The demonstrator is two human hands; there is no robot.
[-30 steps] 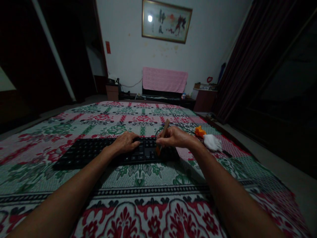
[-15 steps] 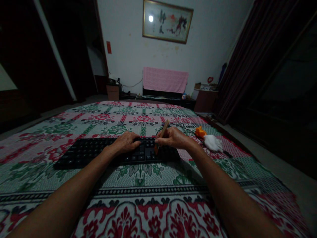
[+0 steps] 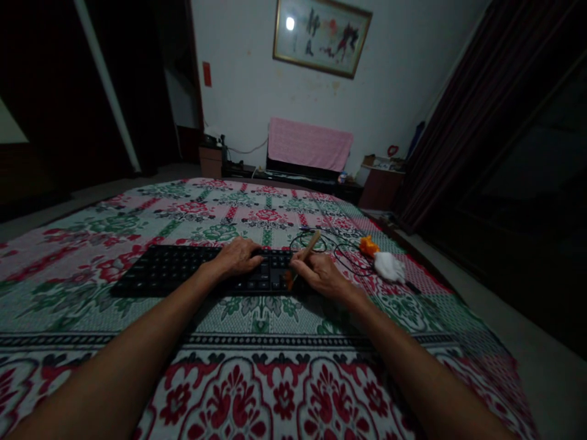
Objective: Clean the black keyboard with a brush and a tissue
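Note:
A black computer keyboard [image 3: 169, 272] lies flat on the patterned bedspread [image 3: 257, 315]. My left hand [image 3: 236, 256] rests on its middle, palm down, with the fingers stretched over the keys. Closed around the wooden handle of a brush [image 3: 310, 244] is my right hand [image 3: 321, 274]. The brush leans, handle up, and its reddish-brown bristles touch the keys near the arrow keys. My right hand and forearm hide much of the keyboard's right end.
Behind my right hand a thin black cable [image 3: 346, 250] loops over the bedspread. To the right lie an orange crumpled item [image 3: 369, 245], a white crumpled cloth [image 3: 389, 267] and a small dark object [image 3: 413, 287]. A pink towel [image 3: 309, 143] hangs by the far wall.
The brush and my right hand have shifted slightly down relative to the keyboard, and the handle tilts more to the right. My left hand stays on the keys. The whole view has shifted a little.

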